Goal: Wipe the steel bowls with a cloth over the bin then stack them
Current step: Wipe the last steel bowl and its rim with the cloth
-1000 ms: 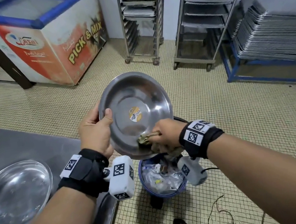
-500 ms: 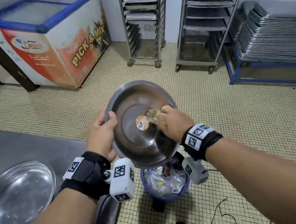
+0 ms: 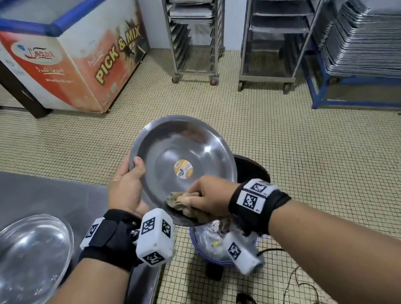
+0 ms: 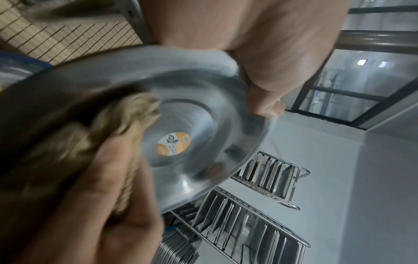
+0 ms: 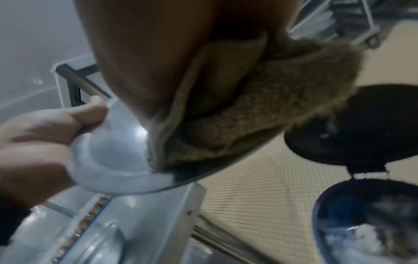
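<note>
One shiny, orange-stickered steel bowl [image 3: 185, 159] was gripped by the left hand [image 3: 125, 189]; one tan cloth [image 3: 175, 201] was clutched by the right hand [image 3: 208, 196].

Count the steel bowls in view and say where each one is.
2. One steel bowl is tilted above the bin, gripped by the left hand while the right hand rubs it with the cloth. The second bowl sits on the steel counter. Others may be out of frame.
</note>
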A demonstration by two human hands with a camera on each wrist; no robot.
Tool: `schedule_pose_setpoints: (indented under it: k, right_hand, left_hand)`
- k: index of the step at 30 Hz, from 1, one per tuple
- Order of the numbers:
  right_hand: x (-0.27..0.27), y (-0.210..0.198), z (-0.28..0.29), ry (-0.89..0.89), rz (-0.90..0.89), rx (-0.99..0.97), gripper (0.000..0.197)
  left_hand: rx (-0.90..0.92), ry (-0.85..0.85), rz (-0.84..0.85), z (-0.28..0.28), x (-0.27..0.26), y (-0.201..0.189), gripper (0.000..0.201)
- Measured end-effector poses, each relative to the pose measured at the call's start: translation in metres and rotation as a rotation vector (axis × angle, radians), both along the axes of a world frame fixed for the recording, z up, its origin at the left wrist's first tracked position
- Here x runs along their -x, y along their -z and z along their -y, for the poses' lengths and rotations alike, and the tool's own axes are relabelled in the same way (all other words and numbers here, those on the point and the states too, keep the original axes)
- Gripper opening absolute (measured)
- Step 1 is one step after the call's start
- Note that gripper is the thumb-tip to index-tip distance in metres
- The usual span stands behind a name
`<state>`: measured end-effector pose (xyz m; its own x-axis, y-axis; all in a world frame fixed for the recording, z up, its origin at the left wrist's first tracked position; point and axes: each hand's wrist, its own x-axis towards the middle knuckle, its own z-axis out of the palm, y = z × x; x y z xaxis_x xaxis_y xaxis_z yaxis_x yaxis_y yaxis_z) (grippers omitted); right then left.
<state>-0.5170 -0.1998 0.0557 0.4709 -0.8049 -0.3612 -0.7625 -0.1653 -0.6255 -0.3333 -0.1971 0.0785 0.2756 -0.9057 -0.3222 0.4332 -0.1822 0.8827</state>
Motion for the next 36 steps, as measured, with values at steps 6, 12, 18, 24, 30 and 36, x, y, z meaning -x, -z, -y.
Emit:
schedule_pose_setpoints:
  k: [6,12,18,24,30,36]
  right_hand:
    - [0.045,-0.007,0.017,-0.107,-0.470,0.194,0.031]
    - [0.049,-0.029,0.048,0.277,-0.109,0.443,0.024]
    - [-0.008,-0.042,0.032,0.318,0.339,0.497,0.023]
    - [-0.018,-0.027,0.038,0.108,0.353,0.505,0.027]
    - [0.023,-0.039,0.076,0.147,-0.258,0.533,0.030]
    - [0.032,0.010,0.047,0.258,-0.209,0.175,0.017]
  left_hand:
    - [0.028,0.013,0.056,-0.001,0.003,0.002,0.033]
    - [0.052,0.215,0.188,-0.002,0.004,-0.003,0.039]
    - [0.050,0.323,0.070,0.003,0.017,-0.007,0.026]
    - [0.043,0.349,0.064,0.004,0.015,-0.010,0.028]
    - [0.079,0.287,0.179,0.006,0.011,-0.018,0.024]
    - [0.142,0.048,0.190,0.026,0.014,-0.021,0.026]
